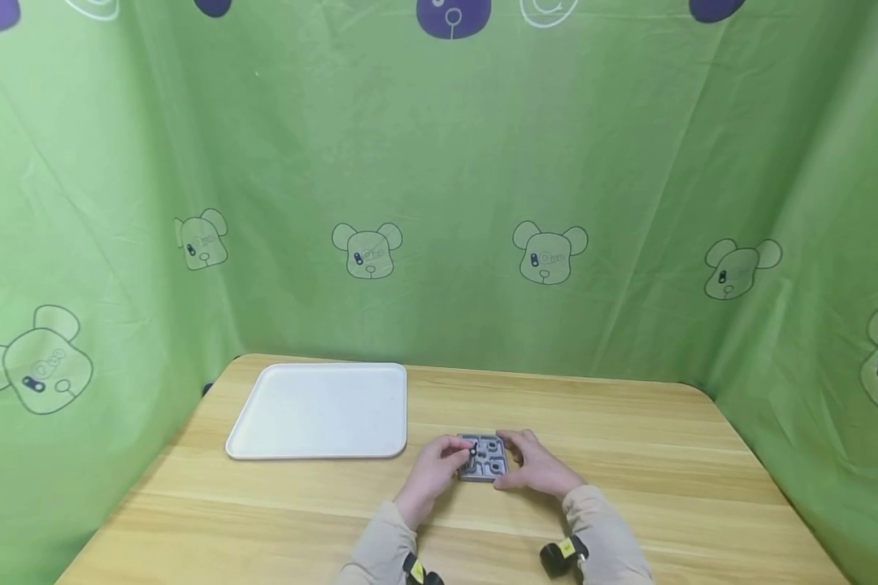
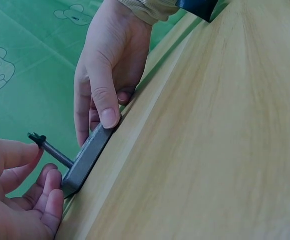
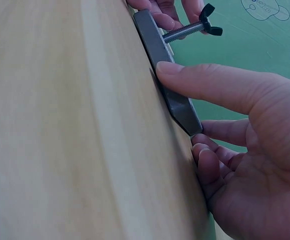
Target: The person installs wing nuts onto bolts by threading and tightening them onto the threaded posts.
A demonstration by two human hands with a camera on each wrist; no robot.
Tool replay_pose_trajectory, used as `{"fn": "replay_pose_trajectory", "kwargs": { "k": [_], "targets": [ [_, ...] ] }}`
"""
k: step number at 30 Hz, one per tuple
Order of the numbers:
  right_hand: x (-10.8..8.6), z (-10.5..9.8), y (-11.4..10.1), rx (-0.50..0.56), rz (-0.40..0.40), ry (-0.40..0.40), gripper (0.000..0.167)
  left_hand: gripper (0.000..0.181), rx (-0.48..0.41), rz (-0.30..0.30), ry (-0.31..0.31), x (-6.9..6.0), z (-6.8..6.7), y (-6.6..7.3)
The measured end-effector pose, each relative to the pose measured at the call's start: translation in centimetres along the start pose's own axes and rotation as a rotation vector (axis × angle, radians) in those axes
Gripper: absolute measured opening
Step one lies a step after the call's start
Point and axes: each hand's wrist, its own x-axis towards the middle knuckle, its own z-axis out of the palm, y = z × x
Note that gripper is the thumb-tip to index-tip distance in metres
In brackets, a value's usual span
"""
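Note:
A square grey metal plate [image 1: 494, 457] with recesses and round holes lies on the table. A threaded wing screw [image 2: 57, 154] stands up from its left part, and its black winged head [image 3: 208, 21] sits well above the plate. My left hand [image 1: 432, 474] pinches the screw near that head with thumb and forefinger; its other fingers curl beside the plate's edge. On the plate's right side, my right hand [image 1: 540, 468] grips it, thumb [image 3: 184, 77] on the near edge and fingers around the far corner. The screw's lower end is hidden.
A white rectangular tray [image 1: 318, 410] lies at the back left of the wooden table [image 1: 629, 439]. Green curtains [image 1: 446, 162] with bear prints enclose the table at the back and both sides. Black straps with yellow labels show at both wrists.

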Motion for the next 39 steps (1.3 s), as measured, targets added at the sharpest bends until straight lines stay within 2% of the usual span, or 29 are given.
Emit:
{"fn": "replay_pose_trajectory", "kwargs": {
  "k": [10, 17, 34, 39],
  "targets": [
    [0.00, -0.05, -0.19, 0.001, -0.007, 0.003, 0.094, 0.020, 0.011, 0.024, -0.021, -0.06, -0.15, 0.06],
    [0.09, -0.06, -0.20, 0.002, -0.005, 0.004, 0.094, 0.026, -0.007, 0.011, -0.042, -0.09, -0.16, 0.26],
    [-0.05, -0.20, -0.03, 0.001, 0.000, 0.000, 0.094, 0.023, 0.045, 0.020, -0.038, -0.01, -0.13, 0.22],
    [-0.04, -0.07, 0.07, -0.002, 0.000, -0.004, 0.095, 0.024, 0.032, 0.022, -0.034, -0.07, -0.13, 0.06]
  ]
}}
